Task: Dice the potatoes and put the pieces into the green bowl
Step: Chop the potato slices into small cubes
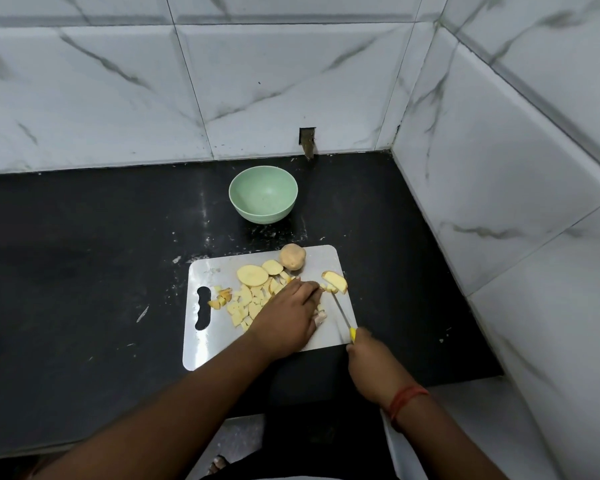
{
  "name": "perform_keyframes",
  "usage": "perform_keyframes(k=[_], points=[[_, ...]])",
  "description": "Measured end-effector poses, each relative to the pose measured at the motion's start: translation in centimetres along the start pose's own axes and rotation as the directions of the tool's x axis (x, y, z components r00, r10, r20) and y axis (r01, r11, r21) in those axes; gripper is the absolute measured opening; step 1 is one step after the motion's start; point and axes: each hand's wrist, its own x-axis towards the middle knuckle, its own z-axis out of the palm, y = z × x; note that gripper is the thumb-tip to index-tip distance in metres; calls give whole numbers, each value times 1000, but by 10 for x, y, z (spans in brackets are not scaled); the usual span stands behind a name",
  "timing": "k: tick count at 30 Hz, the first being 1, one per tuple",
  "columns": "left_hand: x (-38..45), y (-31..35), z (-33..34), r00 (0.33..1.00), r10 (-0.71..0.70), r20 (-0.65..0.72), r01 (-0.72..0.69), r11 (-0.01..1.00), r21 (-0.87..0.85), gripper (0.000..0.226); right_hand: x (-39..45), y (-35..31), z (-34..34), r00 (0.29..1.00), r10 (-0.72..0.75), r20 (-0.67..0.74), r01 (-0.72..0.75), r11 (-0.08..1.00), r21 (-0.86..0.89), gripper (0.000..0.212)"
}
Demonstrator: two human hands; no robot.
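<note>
Matt green bowl (263,194), brushed metal cutting board (219,344), black stone counter (84,271), glossy marbled tiles (291,81)

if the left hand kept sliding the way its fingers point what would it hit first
Probably the potato wedge near the cutting board's right edge; the left hand's fingertips already nearly reach it. Depth is uncertain.

Dicing potato on the cutting board (201,344)

At centre frame, the left hand (284,320) pressed pieces (246,306) while the right hand (371,362) gripped the knife (342,315).

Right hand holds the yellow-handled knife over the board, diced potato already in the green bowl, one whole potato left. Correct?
Not quite. The head view shows the green bowl empty; the diced pieces lie on the cutting board. The right hand does hold the knife, and one whole potato remains.
</note>
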Motion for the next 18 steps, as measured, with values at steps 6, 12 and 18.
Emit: perform_keyframes(k=[6,12,18], points=[[-7,-9,4,1000,3,-7,-3,999,32,63,10,-12,-9,998,-64,-13,63,994,-86,29],[-4,-9,1,1000,14,-11,-13,996,91,59,17,-23,-11,998,-61,35,64,992,-104,24],[-6,-2,0,1000,-9,-14,10,989,146,62,23,-27,-7,997,-56,57,62,990,-126,25]])
